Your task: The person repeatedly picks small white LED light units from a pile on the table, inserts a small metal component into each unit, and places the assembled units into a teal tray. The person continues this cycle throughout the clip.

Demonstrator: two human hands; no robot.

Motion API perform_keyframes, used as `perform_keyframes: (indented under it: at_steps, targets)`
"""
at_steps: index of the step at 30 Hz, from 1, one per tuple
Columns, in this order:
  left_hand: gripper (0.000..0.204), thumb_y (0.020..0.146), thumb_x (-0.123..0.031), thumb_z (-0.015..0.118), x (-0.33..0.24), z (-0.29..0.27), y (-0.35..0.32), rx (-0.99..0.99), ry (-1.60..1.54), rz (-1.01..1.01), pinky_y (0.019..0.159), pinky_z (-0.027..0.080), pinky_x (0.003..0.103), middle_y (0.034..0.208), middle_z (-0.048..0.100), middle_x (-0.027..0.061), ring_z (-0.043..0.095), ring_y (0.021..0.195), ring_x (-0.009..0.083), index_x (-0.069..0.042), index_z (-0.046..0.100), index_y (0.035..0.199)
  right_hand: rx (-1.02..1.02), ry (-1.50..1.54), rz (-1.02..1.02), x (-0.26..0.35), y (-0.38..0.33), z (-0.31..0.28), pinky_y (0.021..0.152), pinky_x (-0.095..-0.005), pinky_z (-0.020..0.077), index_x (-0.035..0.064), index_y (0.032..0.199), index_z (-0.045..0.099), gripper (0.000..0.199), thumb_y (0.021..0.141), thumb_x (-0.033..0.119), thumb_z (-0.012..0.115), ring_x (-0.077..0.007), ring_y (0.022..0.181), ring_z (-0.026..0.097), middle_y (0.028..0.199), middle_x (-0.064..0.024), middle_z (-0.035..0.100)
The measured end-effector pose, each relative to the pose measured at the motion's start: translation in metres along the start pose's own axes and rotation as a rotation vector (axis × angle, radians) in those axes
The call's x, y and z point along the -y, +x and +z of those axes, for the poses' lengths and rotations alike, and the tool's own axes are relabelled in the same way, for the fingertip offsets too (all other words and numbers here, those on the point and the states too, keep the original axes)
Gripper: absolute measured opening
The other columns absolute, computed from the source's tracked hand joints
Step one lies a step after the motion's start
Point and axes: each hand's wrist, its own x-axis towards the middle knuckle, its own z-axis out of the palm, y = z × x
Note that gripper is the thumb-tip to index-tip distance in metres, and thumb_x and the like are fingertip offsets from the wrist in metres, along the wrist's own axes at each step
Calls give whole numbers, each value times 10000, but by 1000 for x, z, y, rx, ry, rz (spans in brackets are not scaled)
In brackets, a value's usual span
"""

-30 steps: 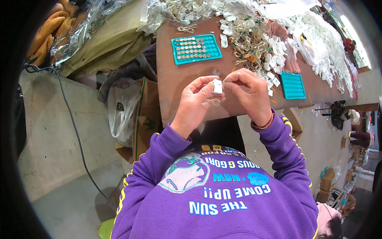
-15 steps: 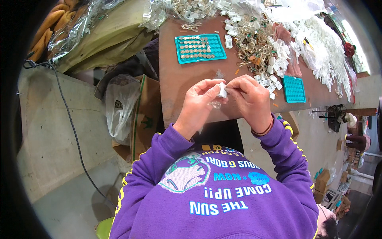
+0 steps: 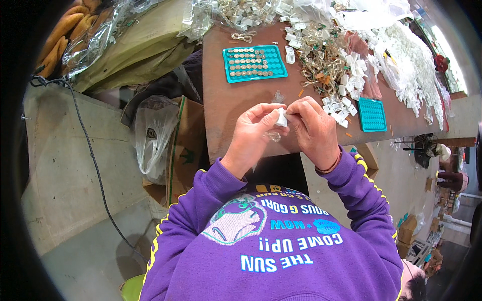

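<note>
A small white plastic piece [image 3: 281,120] sits between the thumb and fingers of my left hand [image 3: 253,130], over the table's near edge. My right hand [image 3: 315,125] is closed in a pinch at the piece's right side; its fingertips partly cover that edge. Clear, thin plastic [image 3: 274,136] hangs under my left fingers, and I cannot make out what it joins. Beyond my hands lies a teal tray [image 3: 275,57] with rows of round, coin-like metal discs in part of its pockets.
A heap of white plastic pieces and tangled cords [image 3: 321,65] covers the table's right half. A second teal tray [image 3: 372,114] lies near the right edge. Left of the brown table [image 3: 221,110] stands a cardboard box [image 3: 187,150] with a clear bag [image 3: 156,135]. A dark cable [image 3: 95,150] runs down the left.
The white piece has tilted slightly in my fingers, and my right fingers have shifted a little against it. The whole view has moved slightly. The trays rest as before.
</note>
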Motion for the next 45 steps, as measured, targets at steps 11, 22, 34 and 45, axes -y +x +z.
perform_keyframes:
  at_steps: [11, 22, 34, 45]
  targets:
    - [265, 956, -147, 601, -6, 4, -1, 38, -74, -36, 747, 541, 300, 1019, 658, 110, 656, 836, 184, 27, 593, 1155, -2, -4, -54, 9, 2, -4, 587, -348, 509, 28, 901, 588, 123, 810, -37, 638, -323, 705, 638, 842, -125, 604]
    - [210, 791, 10, 689, -73, 40, 35, 312, 1365, 980, 813, 529, 348, 933, 685, 129, 669, 905, 270, -11, 671, 999, -272, 190, 235, 0, -42, -25, 658, -291, 524, 18, 918, 645, 135, 797, -19, 694, -198, 728, 663, 855, -106, 638]
    - [256, 866, -235, 642, -74, 25, 171, 211, 2171, 738, 827, 490, 435, 967, 659, 115, 638, 945, 287, -84, 615, 1071, -301, 176, 389, -24, -91, -40, 649, -279, 519, -11, 863, 654, 57, 813, -18, 682, -198, 698, 660, 798, -108, 669]
    - [305, 777, -248, 688, -44, 37, 205, 76, 2194, 321, 761, 507, 442, 841, 685, 145, 661, 876, 356, -70, 579, 999, -270, 175, 374, -20, -93, -43, 651, -282, 526, -16, 865, 645, 47, 825, -13, 671, -206, 705, 680, 799, -114, 680]
